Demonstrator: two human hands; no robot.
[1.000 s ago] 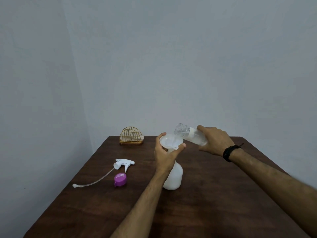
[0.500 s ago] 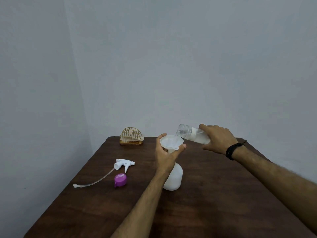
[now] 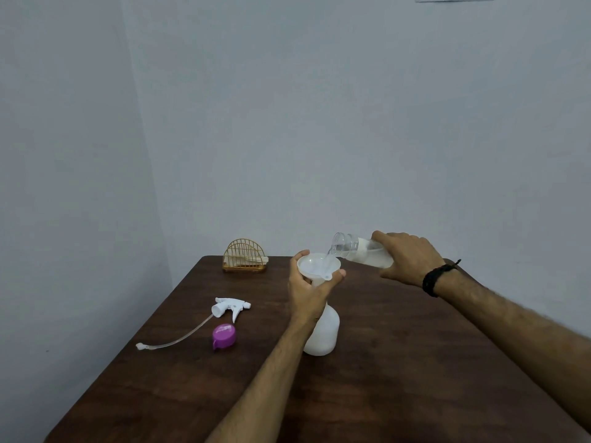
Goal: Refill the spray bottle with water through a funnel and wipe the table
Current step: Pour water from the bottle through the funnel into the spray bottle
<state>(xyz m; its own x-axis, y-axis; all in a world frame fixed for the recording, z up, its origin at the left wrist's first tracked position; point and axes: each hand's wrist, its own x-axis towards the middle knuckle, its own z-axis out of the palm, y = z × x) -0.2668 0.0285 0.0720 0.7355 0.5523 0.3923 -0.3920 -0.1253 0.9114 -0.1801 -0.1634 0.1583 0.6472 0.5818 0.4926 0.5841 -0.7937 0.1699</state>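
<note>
So, head view: white spray bottle [image 3: 323, 334] upright mid-table, white funnel [image 3: 316, 266] in neck, left hand [image 3: 308, 289] wrapped round neck and funnel. Right hand [image 3: 407, 259] grips tilted clear water bottle [image 3: 358, 251], thin stream falling into funnel. Dark wood table [image 3: 415, 362], corner of grey walls. Sprayer head [image 3: 230, 307] and purple cap [image 3: 224, 337] lie left; near side bare.

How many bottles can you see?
2. The white spray bottle stands on the table under the funnel. The clear water bottle is tipped over it in the right hand.
</note>
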